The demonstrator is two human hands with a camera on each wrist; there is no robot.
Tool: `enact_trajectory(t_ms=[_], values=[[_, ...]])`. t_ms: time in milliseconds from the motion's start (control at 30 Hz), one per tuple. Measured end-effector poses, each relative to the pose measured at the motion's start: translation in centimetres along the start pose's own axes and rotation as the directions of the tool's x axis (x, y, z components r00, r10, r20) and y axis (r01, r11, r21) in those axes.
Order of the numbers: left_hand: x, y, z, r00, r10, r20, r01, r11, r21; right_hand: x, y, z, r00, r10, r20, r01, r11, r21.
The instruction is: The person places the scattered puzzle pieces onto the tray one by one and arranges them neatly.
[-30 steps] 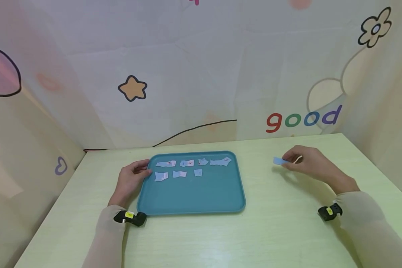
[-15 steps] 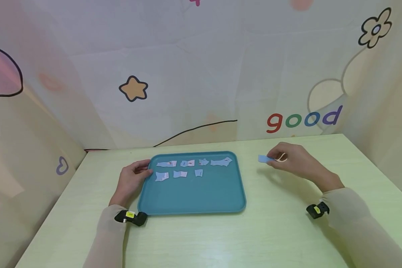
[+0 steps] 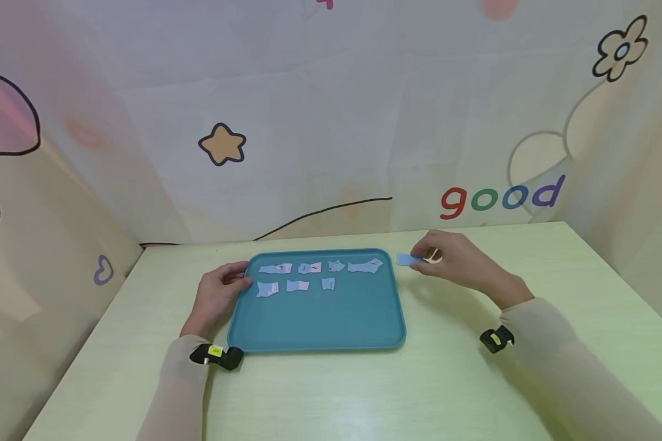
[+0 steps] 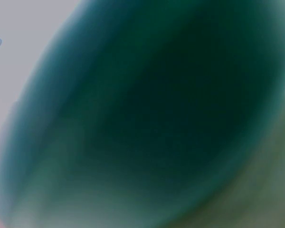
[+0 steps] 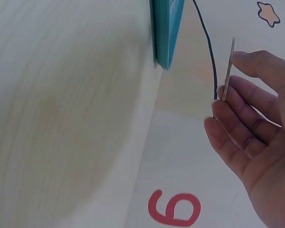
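A teal tray (image 3: 317,324) lies on the table, with several small blue-and-pink flat pieces (image 3: 276,269) in two rows along its far half. My left hand (image 3: 215,298) grips the tray's left rim near the far corner, thumb over the edge. Just beyond the tray's right rim, my right hand (image 3: 453,260) pinches a thin pale blue card piece (image 3: 407,260) between thumb and fingers, above the table. The right wrist view shows this card piece (image 5: 229,69) edge-on. Blurred tray (image 4: 180,109) fills most of the left wrist view.
Pale wood table (image 3: 331,392) surrounds the tray. A printed cloth backdrop (image 3: 320,135) with a star, a flower and the word "good" rises behind the table and at both sides. Black wrist cameras (image 3: 496,339) are strapped on both sleeves.
My right hand has carried the pale blue card piece leftward, from well right of the tray to close beside its right rim. My left hand stays on the tray's left rim.
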State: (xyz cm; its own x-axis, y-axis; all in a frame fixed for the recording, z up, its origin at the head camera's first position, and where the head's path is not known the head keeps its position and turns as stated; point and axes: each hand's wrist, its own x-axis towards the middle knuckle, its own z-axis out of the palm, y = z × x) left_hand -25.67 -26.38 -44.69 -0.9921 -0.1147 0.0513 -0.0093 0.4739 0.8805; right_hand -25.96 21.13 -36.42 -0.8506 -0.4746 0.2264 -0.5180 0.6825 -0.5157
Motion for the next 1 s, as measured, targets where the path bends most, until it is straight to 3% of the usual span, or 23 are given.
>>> enact_trajectory(t_ms=[1000], values=[[0.1,-0.1,0.1,1.0,0.0,-0.001,0.0,1.0,0.006,4.1,-3.2,5.6,0.99,-0.088,0.11,0.087,0.996,0.01]])
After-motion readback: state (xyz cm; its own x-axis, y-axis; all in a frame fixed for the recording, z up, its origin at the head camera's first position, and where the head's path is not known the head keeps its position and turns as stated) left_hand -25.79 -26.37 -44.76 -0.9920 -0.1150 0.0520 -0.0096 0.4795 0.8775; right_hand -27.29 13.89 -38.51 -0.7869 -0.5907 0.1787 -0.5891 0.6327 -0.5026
